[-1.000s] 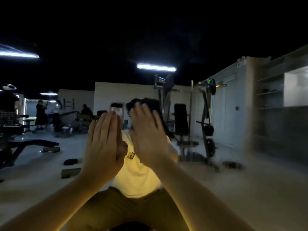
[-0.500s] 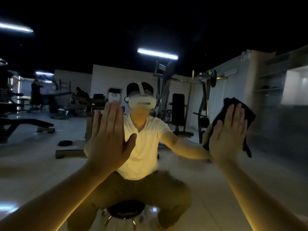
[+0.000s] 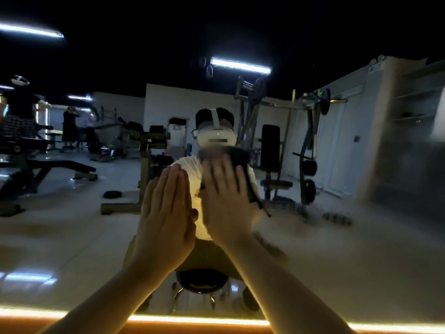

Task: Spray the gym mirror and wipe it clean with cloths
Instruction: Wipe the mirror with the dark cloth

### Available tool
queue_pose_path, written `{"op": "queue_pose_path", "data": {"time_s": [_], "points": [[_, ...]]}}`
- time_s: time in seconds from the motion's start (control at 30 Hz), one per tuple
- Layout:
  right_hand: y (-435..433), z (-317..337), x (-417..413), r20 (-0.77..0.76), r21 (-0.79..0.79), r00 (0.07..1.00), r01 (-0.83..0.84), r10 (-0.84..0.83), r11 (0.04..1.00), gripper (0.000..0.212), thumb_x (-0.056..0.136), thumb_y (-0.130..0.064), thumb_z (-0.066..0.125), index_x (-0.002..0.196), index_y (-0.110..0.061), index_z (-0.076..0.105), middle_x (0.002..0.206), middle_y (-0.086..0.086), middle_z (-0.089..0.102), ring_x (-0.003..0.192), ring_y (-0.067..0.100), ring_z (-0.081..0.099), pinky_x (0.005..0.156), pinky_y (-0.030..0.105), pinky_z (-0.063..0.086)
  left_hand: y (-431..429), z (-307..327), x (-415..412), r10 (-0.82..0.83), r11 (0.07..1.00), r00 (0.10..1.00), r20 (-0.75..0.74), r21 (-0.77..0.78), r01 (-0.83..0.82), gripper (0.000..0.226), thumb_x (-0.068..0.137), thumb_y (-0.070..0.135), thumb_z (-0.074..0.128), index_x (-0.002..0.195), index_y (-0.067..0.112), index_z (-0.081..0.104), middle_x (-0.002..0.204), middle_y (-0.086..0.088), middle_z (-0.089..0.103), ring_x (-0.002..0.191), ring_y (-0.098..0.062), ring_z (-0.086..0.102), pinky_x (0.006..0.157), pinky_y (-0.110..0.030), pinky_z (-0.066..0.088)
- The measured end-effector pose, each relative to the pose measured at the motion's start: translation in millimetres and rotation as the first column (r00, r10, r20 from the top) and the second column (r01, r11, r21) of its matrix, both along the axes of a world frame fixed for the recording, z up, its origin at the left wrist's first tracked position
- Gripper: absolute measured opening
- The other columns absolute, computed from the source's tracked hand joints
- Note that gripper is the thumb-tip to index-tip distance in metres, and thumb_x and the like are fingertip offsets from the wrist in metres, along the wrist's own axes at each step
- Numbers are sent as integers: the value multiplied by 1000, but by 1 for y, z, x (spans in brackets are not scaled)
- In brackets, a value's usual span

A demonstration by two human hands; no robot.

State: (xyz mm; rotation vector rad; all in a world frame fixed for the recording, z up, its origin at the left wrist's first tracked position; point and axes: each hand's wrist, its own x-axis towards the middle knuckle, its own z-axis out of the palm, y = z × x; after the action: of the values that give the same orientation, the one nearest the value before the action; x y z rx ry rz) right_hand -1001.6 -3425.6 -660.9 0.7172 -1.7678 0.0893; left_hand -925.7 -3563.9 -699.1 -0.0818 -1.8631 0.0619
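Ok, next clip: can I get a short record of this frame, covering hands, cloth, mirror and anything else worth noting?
setting: gym, seen in a wall mirror
left hand: flat against the mirror, fingers straight and together, holds nothing
right hand: flat, fingers straight, presses a dark cloth to the glass; blurred
cloth: mostly behind the right hand, one end hangs down on its right
reflection: person seated on a round stool
mirror base: lit orange strip

Single head-worn view, close up, facing the mirror (image 3: pixel 337 242)
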Motion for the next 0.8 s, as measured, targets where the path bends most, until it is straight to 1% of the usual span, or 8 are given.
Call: {"op": "queue_pose_path", "data": {"time_s": [0.03, 0.1, 0.2, 0.3, 0.5, 0.67, 0.73, 0.8], "points": [[-3, -14, 1, -31, 105, 999, -32, 35, 994, 59, 111, -35, 10, 165, -12, 12, 172, 12, 4, 160, 27, -1, 129, 47, 1, 1, -5, 1, -13, 1000, 1000, -2, 2, 13, 72, 100, 24, 54, 160, -4, 28, 170, -25, 18, 160, -38, 14, 128, -60, 19], [7, -35, -4, -100, 220, 990, -73, 97, 973, 55, 112, -36, 23, 163, -14, 27, 171, 9, 18, 159, 25, 11, 129, 45, 12, 5, -15, 2, -16, 1000, 1000, 17, 7, 16, 72, 99, 23, 54, 161, -2, 27, 170, -23, 19, 160, -37, 14, 128, -58, 17], [51, -45, -18, -135, 182, 991, 6, 19, 983, 56, 110, -31, 34, 162, -13, 29, 170, 9, 20, 159, 25, 15, 129, 46, 14, 13, -29, -2, -2, 1000, 998, 63, -11, 2, 79, 98, 28, 59, 161, -4, 24, 170, -24, 17, 160, -38, 14, 127, -60, 20], [107, -48, -32, -80, 76, 992, 103, -97, 992, 61, 110, -36, 29, 164, -10, 18, 172, 12, 10, 159, 28, 8, 129, 48, 9, 21, -37, -6, -13, 1000, 998, 68, -5, 13, 84, 98, 35, 60, 161, -6, 23, 170, -26, 18, 159, -40, 17, 124, -62, 24], [171, -69, -53, 58, -305, 991, 135, -123, 943, 59, 109, -32, 21, 162, -6, 21, 169, 18, 20, 158, 31, 15, 127, 54, 17, 19, -49, -4, -19, 1000, 996, 84, 14, 17, 93, 96, 49, 62, 162, -2, 21, 170, -24, 19, 159, -39, 18, 129, -56, 17], [126, -77, -41, 149, -635, 986, 152, -73, 758, 60, 108, -30, 23, 160, -1, 27, 168, 19, 23, 157, 34, 18, 126, 54, 18, 4, -60, -1, -22, 997, 990, 137, -75, 32, 99, 92, 47, 71, 162, -2, 21, 171, -23, 15, 159, -40, 15, 126, -60, 21], [100, -83, -30, 178, -671, 983, 153, -42, 726, 60, 108, -31, 23, 161, -2, 23, 169, 19, 19, 158, 33, 15, 126, 55, 18, 1, -59, 0, -8, 997, 986, 168, -73, 20, 103, 88, 43, 77, 162, -2, 21, 172, -23, 13, 159, -41, 13, 125, -63, 22], [78, -95, -18, 191, -603, 981, 138, -25, 786, 61, 109, -32, 23, 163, -4, 18, 171, 17, 13, 159, 32, 10, 128, 54, 13, 1, -58, 0, -14, 997, 984, 177, -70, 27, 95, 94, 39, 71, 163, -2, 20, 172, -22, 10, 160, -40, 11, 124, -63, 23]]}}
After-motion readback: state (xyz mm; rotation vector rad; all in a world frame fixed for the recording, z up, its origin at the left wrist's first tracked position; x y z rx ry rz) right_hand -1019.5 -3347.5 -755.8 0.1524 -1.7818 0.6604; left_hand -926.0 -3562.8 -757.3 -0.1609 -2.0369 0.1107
